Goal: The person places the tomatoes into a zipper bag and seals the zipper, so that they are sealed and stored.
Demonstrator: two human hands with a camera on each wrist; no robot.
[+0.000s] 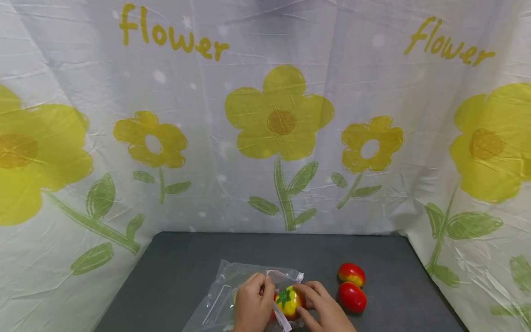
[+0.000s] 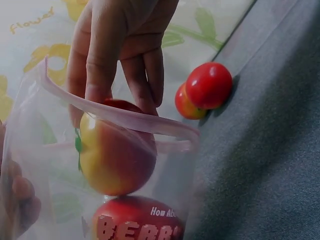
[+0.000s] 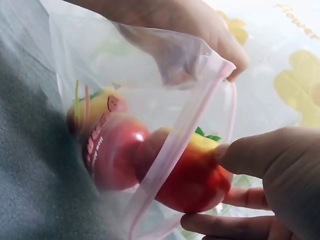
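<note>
My left hand (image 1: 254, 302) pinches the rim of a clear zip bag (image 1: 217, 295) near its pink-white seal strip. With thumb and fingers, my right hand (image 1: 325, 308) grips a red and yellow tomato (image 1: 293, 302) with a green leafy top. That tomato sits in the bag's mouth, partly past the seal strip (image 3: 172, 150) in the right wrist view. Below it inside the bag, a red tomato (image 3: 117, 157) shows through the printed lettering. Another yellowish tomato (image 3: 80, 117) lies deeper in the bag. The left palm is hidden in the head view.
Two more red tomatoes stand right of my right hand, a rear one (image 1: 351, 274) with a yellow underside and a nearer one (image 1: 352, 297). All lie on a dark grey table (image 1: 178, 258). A white flower-printed cloth (image 1: 207, 184) hangs behind and along both sides.
</note>
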